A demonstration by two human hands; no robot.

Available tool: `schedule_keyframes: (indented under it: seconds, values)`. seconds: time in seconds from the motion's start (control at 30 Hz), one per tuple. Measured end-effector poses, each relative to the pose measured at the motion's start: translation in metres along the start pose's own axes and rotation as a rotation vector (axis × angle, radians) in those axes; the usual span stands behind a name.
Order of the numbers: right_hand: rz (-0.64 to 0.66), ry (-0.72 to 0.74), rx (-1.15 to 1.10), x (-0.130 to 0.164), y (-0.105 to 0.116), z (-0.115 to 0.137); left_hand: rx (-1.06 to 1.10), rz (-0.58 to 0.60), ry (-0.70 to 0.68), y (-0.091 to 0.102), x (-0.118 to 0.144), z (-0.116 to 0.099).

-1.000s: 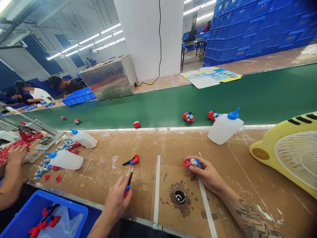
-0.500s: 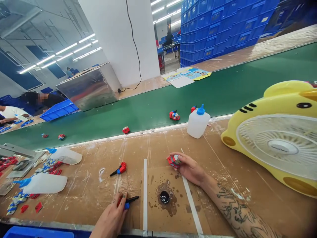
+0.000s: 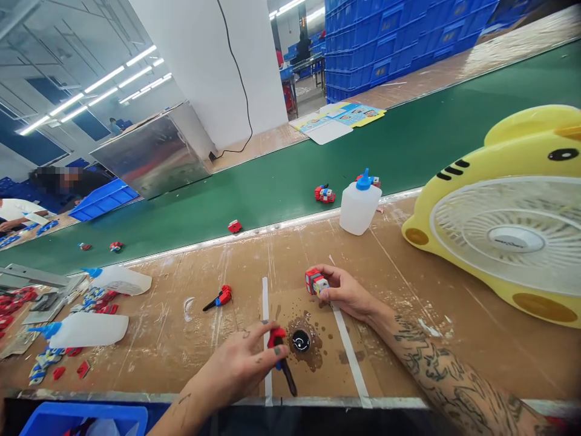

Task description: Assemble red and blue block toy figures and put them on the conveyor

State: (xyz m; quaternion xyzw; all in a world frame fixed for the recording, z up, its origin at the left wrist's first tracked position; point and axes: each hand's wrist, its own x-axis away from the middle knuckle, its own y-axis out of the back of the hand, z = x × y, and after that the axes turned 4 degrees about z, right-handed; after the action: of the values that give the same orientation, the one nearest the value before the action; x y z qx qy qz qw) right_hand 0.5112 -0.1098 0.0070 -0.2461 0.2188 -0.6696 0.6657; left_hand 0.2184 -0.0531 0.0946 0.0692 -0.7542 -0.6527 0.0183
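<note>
Since the earlier views my left hand (image 3: 245, 363) has slid right along the bench (image 3: 454, 339) and now sits just beside the small round black pot (image 3: 301, 341) in its dark stained patch. It pinches the slim black-handled tool with the red and blue head (image 3: 281, 357) between thumb and fingertips, with the other fingers fanned out. The red head has come up close to the pot's left edge; I cannot tell whether it touches the rim. I judge this as the tool being brought to the pot, perhaps to pick up whatever is in it.

My right hand (image 3: 345, 293) has lifted the little red, blue and white toy block (image 3: 315, 282) and turned it. It is now clamped in the fingertips, standing more upright than flat, above and right of the pot.

The tool's long axis runs on a diagonal: red head up and away from me toward the pot, black handle trailing down and right toward the near bench edge. (A second tool of the same kind (image 3: 218, 298) lies loose to the left, head pointing right.)

The white squeeze bottle with the blue cap (image 3: 359, 207) stands by the green conveyor belt (image 3: 272, 188), and the yellow duck-shaped fan (image 3: 503, 224) sits on the right.
</note>
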Motion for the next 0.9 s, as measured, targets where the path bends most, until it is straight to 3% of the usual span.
schedule_keyframes:
  seconds: [0.17, 0.4, 0.53, 0.73, 0.8, 0.9]
  values:
    - [-0.008, 0.032, -0.001, -0.002, 0.001, 0.000, -0.159, 0.169, -0.224, 0.014, -0.036, -0.012]
    - [-0.030, 0.056, -0.020, -0.003, 0.002, 0.002, -0.151, 0.211, -0.267, 0.016, -0.045, -0.010]
    - [-0.052, 0.068, -0.041, 0.002, -0.004, 0.001, 0.102, 0.057, -0.071, 0.010, -0.036, -0.006]
    - [-0.016, 0.090, -0.082, 0.008, -0.018, -0.008, 0.867, -0.411, 0.500, -0.028, -0.041, -0.004]
    - [-0.009, 0.107, -0.055, 0.008, -0.019, -0.012, 1.021, -0.494, 0.564, -0.036, -0.051, -0.006]
    - [0.009, 0.140, 0.039, 0.006, -0.016, -0.018, 1.077, -0.496, 0.588, -0.036, -0.066, -0.006]
